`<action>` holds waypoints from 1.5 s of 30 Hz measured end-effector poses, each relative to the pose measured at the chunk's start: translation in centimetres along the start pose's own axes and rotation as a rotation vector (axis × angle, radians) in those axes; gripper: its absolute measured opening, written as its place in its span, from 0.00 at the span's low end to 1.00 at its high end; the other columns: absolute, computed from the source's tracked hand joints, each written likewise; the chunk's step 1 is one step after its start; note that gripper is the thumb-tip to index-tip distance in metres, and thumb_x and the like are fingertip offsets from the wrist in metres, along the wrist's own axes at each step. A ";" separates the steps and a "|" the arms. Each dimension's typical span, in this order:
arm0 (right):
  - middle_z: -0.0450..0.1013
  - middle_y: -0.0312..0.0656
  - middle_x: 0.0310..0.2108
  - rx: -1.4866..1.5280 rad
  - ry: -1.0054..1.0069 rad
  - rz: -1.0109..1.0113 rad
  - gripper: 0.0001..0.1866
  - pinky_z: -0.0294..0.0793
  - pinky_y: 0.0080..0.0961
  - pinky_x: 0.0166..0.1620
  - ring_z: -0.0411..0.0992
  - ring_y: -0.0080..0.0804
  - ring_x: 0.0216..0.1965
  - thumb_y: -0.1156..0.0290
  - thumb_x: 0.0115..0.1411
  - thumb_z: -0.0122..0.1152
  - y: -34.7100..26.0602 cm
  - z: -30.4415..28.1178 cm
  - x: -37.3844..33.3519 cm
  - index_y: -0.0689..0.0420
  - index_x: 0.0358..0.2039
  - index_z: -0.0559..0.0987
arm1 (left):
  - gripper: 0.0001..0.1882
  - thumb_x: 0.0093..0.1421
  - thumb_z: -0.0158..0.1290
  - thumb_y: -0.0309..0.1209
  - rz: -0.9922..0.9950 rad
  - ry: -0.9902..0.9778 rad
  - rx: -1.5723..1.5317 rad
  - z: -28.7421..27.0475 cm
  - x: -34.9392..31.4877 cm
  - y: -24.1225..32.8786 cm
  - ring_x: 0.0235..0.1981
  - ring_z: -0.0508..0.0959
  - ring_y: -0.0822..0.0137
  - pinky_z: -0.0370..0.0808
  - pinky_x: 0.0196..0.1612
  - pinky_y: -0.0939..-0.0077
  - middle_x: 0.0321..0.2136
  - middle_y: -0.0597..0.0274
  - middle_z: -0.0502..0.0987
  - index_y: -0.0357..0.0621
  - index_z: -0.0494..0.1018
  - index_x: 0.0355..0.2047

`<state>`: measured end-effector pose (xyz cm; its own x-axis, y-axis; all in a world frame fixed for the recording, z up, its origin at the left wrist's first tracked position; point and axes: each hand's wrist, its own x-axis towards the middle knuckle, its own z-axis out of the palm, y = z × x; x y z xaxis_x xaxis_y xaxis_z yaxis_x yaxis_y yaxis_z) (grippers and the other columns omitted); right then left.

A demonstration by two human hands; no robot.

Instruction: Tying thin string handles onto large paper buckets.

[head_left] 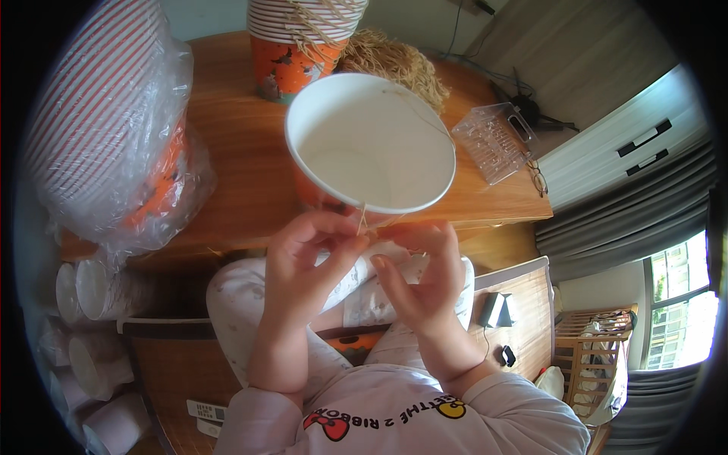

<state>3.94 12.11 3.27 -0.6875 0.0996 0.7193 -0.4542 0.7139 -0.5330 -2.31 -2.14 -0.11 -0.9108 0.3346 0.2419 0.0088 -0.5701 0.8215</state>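
A large white-lined paper bucket with an orange outside rests on the table in front of me, tilted with its mouth toward me. Thin tan twine shows at its near rim, and another strand lies along the far right of the rim. My left hand pinches the twine just below the near rim. My right hand is beside it, fingers curled in at the twine and thumb a little lower. The fingers partly hide the crossing of the strands.
Behind the bucket stand a stack of orange buckets draped with strands and a heap of tan twine. A plastic-wrapped bucket stack is at left. A clear plastic rack and glasses lie at right on the wooden table.
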 end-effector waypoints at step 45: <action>0.80 0.25 0.39 -0.260 0.040 -0.518 0.21 0.60 0.24 0.44 0.70 0.23 0.38 0.68 0.44 0.71 -0.6 -0.3 3.9 0.46 0.43 0.82 | 0.11 0.47 0.60 0.17 0.528 0.208 0.527 0.6 -0.1 0.4 0.29 0.79 0.64 0.74 0.33 0.73 0.29 0.61 0.79 0.40 0.77 0.32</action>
<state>1.68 12.32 6.52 -0.3885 -0.2858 0.8760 -0.5685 0.8226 0.0163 -1.99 -1.95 0.49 -0.7898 -0.0597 0.6104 0.6109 -0.1649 0.7744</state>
